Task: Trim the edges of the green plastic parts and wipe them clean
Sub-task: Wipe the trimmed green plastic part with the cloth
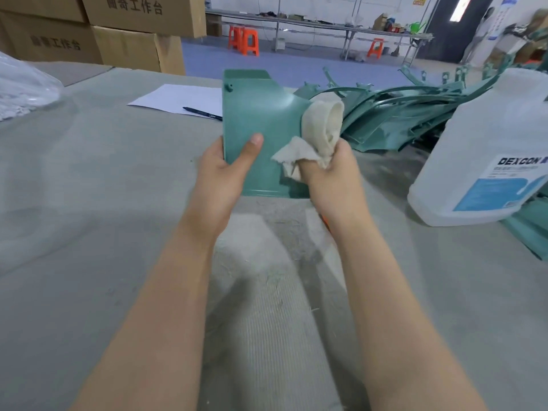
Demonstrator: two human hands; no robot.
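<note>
Above the middle of the grey felt-covered table [89, 188], a green plastic part [258, 120] is held roughly upright, its broad smooth face toward the camera and its lower edge close to the cover; whether it touches the cover cannot be told. The left hand [222, 173] grips the part at its lower left edge, thumb pressed flat on the front face and the fingers hidden behind it. The right hand [335, 170] is curled round a bunched cream cloth [321, 126], which is pressed against the part's right edge where the panel flares outward; a loose corner of the cloth hangs over the front face. Just behind and to the right of the held part lies a pile of more green parts [400, 114], curved strips and ribbed pieces tangled together. Near the right edge stands a large translucent white jug [486, 149] with a blue and white label reading DEXCON. Behind the part on the left, a white sheet of paper [178, 97] lies flat with a dark pen [201, 113] at its near edge. A clear plastic bag [23, 84] sits at the far left, and stacked cardboard boxes [133, 48] rise beyond the table. Farther back, orange stools [244, 40] stand on the blue floor beside a long workbench [326, 23].
</note>
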